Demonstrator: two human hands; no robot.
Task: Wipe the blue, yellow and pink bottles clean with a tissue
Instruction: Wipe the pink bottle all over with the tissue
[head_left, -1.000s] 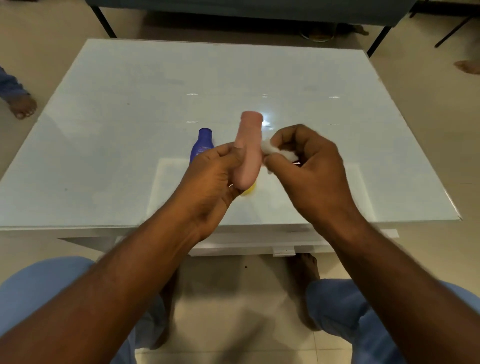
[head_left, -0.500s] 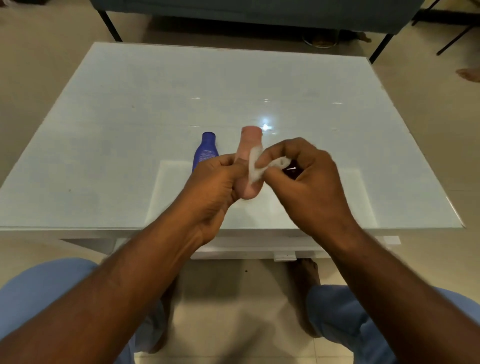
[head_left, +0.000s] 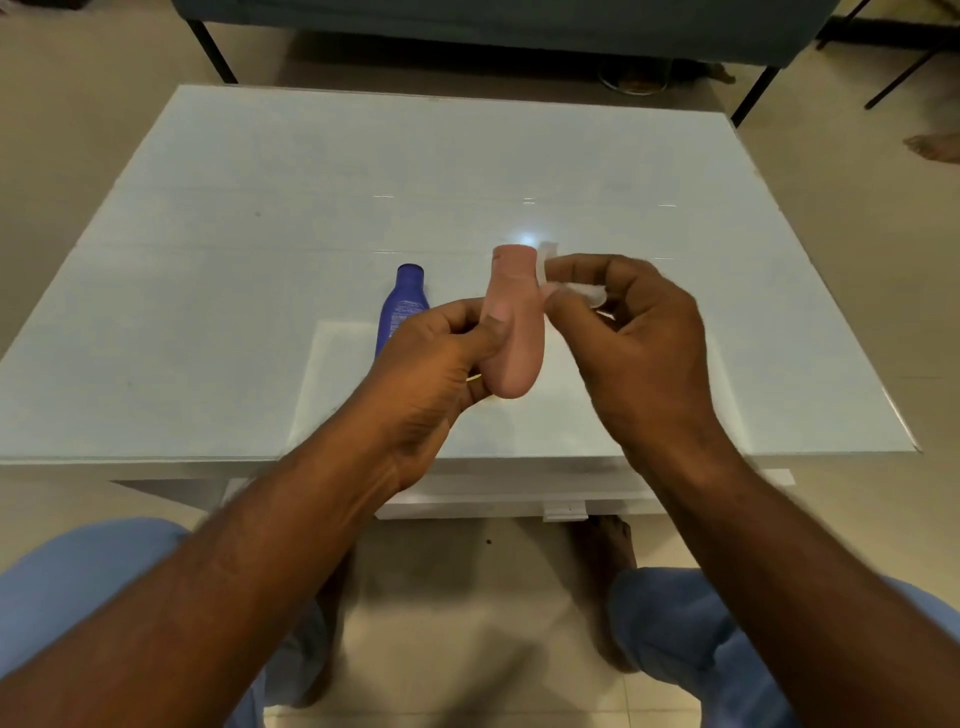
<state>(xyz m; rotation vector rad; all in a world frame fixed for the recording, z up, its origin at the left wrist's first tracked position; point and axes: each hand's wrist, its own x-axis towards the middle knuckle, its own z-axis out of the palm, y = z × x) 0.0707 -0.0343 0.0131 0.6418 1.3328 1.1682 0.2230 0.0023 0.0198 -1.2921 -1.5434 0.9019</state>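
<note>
My left hand (head_left: 431, 364) grips the pink bottle (head_left: 514, 322) by its lower side and holds it up over the white table (head_left: 260, 208), cap end pointing away from me. My right hand (head_left: 639, 343) pinches a small white tissue (head_left: 582, 291) against the bottle's upper right side, near the cap. The blue bottle (head_left: 400, 306) lies flat on the table just left of my left hand, partly hidden by it. Only a thin yellow sliver (head_left: 474, 378) of the yellow bottle shows under my left hand.
A dark bench on black legs (head_left: 467, 21) stands beyond the table's far edge. Someone's bare foot (head_left: 932, 148) rests on the floor at the right. My knees in blue trousers sit below the table's near edge (head_left: 467, 457).
My right hand has slid the tissue from the bottle's middle up to its cap end. The pink bottle has stayed in my left hand. The view has tilted down slightly.
</note>
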